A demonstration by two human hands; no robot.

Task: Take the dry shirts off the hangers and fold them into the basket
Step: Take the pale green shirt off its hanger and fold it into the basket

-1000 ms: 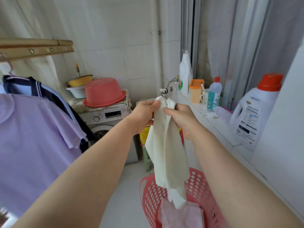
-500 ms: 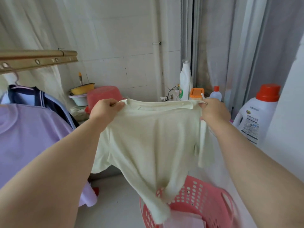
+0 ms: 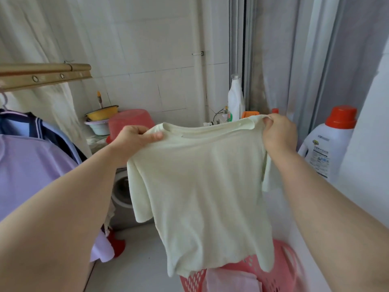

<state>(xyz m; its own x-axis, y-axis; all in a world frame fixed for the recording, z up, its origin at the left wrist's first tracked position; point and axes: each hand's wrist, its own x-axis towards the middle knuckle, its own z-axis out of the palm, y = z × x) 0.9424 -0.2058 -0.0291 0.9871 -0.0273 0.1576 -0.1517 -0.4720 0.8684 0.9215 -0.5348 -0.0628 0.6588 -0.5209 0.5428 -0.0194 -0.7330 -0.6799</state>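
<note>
Head view: our left hand (image 3: 134, 138) and right hand (image 3: 277, 133) pinch the pale shirt (image 3: 200, 186), unfolded, over the basket (image 3: 291, 268); a purple shirt (image 3: 31, 169) hangs untaken.

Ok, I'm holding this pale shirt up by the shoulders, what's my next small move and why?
Probably bring your left hand across to your right hand, folding the pale yellow T-shirt in half lengthwise. It hangs spread flat, pinched at both shoulders, hem over the pink laundry basket, so it looks ready for a first fold.
</note>
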